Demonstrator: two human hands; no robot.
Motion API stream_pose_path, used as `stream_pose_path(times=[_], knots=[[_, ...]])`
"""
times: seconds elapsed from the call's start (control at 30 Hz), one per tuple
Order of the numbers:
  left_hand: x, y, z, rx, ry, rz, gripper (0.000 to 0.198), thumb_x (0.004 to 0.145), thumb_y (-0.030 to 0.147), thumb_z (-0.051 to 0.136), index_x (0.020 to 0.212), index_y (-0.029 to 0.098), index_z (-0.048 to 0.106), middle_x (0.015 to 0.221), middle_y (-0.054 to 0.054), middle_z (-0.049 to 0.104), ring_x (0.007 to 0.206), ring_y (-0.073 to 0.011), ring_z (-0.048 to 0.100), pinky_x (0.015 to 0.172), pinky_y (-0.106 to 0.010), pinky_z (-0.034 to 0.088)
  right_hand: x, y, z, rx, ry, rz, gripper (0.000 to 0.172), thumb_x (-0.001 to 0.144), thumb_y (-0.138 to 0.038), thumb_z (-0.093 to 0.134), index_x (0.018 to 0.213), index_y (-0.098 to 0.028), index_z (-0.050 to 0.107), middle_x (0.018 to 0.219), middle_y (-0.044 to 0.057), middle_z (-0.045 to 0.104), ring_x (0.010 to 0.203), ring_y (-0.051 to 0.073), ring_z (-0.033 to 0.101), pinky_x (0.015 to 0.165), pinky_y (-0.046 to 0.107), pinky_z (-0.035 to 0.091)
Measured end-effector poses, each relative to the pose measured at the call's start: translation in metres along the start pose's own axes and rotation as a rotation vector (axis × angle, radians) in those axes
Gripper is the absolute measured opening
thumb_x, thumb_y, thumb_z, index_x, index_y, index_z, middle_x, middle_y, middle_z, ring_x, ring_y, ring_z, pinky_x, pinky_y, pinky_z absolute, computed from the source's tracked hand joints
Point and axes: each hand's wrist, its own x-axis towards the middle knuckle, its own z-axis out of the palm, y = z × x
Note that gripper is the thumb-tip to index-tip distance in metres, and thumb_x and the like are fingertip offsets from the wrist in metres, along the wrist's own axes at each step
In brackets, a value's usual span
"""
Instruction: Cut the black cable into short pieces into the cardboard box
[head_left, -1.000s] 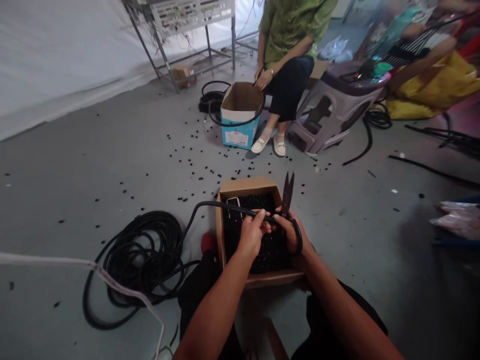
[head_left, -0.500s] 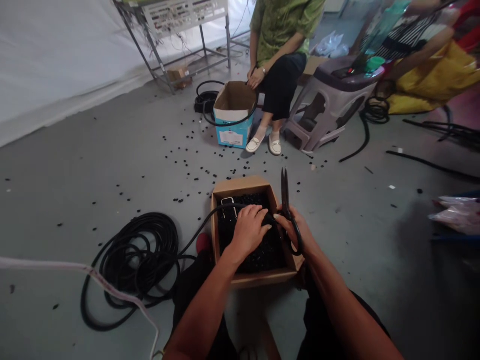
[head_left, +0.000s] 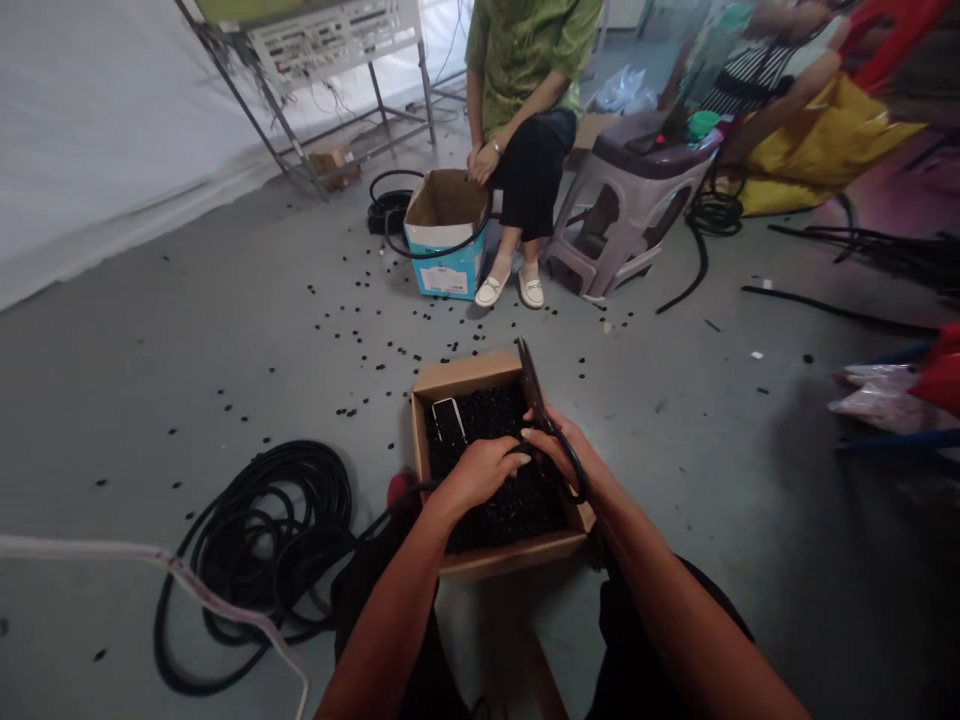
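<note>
My left hand (head_left: 484, 470) is closed around the end of a black rubber tube (head_left: 409, 492), low over an open cardboard box (head_left: 466, 373). The tube runs under my left forearm to a loose coil (head_left: 281, 550) on the floor at left. In my right hand (head_left: 564, 440) is a pair of scissors (head_left: 534, 385), blades pointing up and away. The fingertips of both hands meet near the tube's end, which is mostly hidden. Small black pieces (head_left: 487, 520) fill the box, and a phone-like object with a pale edge (head_left: 448, 420) lies on them.
Small black rings are scattered on the floor beyond the box. A person in green (head_left: 525, 90) sits behind a blue-and-white carton (head_left: 450, 272). A grey stool (head_left: 637, 190), a yellow bag (head_left: 810, 150) and black tubes (head_left: 832, 310) are at right. A pale cord (head_left: 202, 590) crosses lower left.
My left hand has come down and nearer, taking the tube lower across the box. The scissors have tilted left, their tips now over the box's far edge. The view has shifted slightly.
</note>
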Motion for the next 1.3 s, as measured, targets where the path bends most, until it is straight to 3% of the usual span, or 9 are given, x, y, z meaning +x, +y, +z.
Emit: stream_pose_path(times=[0.07, 0.2, 0.3, 0.47, 0.7, 0.8, 0.93, 1.3], knots=[[0.002, 0.006, -0.006, -0.059, 0.072, -0.023, 0.031, 0.092, 0.032, 0.044, 0.099, 0.016, 0.069, 0.076, -0.003, 0.068, 0.075, -0.0165, 0.062, 0.076, -0.026, 0.046, -0.001, -0.003, -0.002, 0.056, 0.072, -0.005, 0.041, 0.08, -0.053, 0.06, 0.103, -0.02, 0.053, 0.062, -0.004, 0.055, 0.052, 0.012, 0.053, 0.053, 0.025, 0.044], [0.005, 0.004, -0.012, -0.233, 0.258, -0.089, 0.04, 0.09, 0.033, 0.043, 0.121, 0.018, 0.062, 0.078, 0.0, 0.065, 0.064, -0.0124, 0.057, 0.068, -0.025, 0.046, -0.002, -0.006, -0.008, 0.182, 0.164, 0.033, 0.047, 0.086, -0.061, 0.05, 0.11, -0.021, 0.052, 0.088, 0.003, 0.066, 0.069, 0.015, 0.064, 0.064, 0.028, 0.052], [0.006, -0.009, -0.006, -0.444, 0.322, -0.128, 0.04, 0.087, 0.034, 0.045, 0.118, 0.013, 0.061, 0.087, -0.004, 0.065, 0.06, -0.0099, 0.053, 0.061, -0.024, 0.046, -0.004, -0.004, -0.011, 0.051, 0.122, 0.059, 0.047, 0.09, -0.06, 0.044, 0.115, -0.021, 0.053, 0.088, 0.005, 0.067, 0.072, 0.018, 0.067, 0.068, 0.031, 0.054], [0.01, -0.019, 0.0, -0.623, 0.352, -0.035, 0.035, 0.088, 0.04, 0.048, 0.101, 0.012, 0.064, 0.075, -0.001, 0.061, 0.057, -0.0084, 0.047, 0.06, -0.022, 0.044, -0.008, 0.002, -0.007, -0.321, 0.006, -0.015, 0.042, 0.09, -0.05, 0.05, 0.119, -0.02, 0.054, 0.094, 0.007, 0.069, 0.08, 0.021, 0.068, 0.074, 0.035, 0.052], [0.018, -0.018, -0.009, -0.793, 0.445, -0.069, 0.05, 0.09, 0.043, 0.051, 0.133, 0.018, 0.055, 0.069, 0.004, 0.052, 0.052, -0.0063, 0.039, 0.049, -0.019, 0.031, -0.004, 0.011, -0.007, -0.342, -0.003, -0.07, 0.053, 0.084, -0.05, 0.059, 0.126, -0.019, 0.048, 0.113, 0.011, 0.064, 0.099, 0.024, 0.064, 0.082, 0.038, 0.051], [0.017, -0.02, -0.011, -0.789, 0.448, -0.076, 0.049, 0.09, 0.045, 0.052, 0.129, 0.017, 0.058, 0.068, 0.004, 0.05, 0.052, -0.0059, 0.038, 0.049, -0.019, 0.031, -0.007, 0.014, -0.011, -0.338, -0.044, -0.07, 0.056, 0.084, -0.05, 0.06, 0.129, -0.02, 0.046, 0.116, 0.012, 0.063, 0.105, 0.025, 0.063, 0.085, 0.039, 0.05], [0.016, -0.025, -0.009, -0.728, 0.455, -0.05, 0.039, 0.089, 0.041, 0.053, 0.118, 0.016, 0.064, 0.081, -0.001, 0.061, 0.062, -0.0075, 0.048, 0.06, -0.02, 0.041, -0.013, 0.011, -0.013, -0.425, -0.138, -0.094, 0.055, 0.086, -0.047, 0.06, 0.131, -0.021, 0.046, 0.12, 0.012, 0.062, 0.107, 0.027, 0.062, 0.087, 0.039, 0.048], [0.017, -0.023, -0.009, -0.383, 0.294, -0.088, 0.046, 0.091, 0.037, 0.048, 0.132, 0.019, 0.059, 0.092, -0.003, 0.069, 0.074, -0.0121, 0.055, 0.082, -0.027, 0.046, -0.018, -0.001, -0.017, -0.55, -0.136, -0.087, 0.051, 0.083, -0.051, 0.064, 0.122, -0.02, 0.054, 0.11, 0.012, 0.063, 0.1, 0.028, 0.059, 0.082, 0.037, 0.044]])
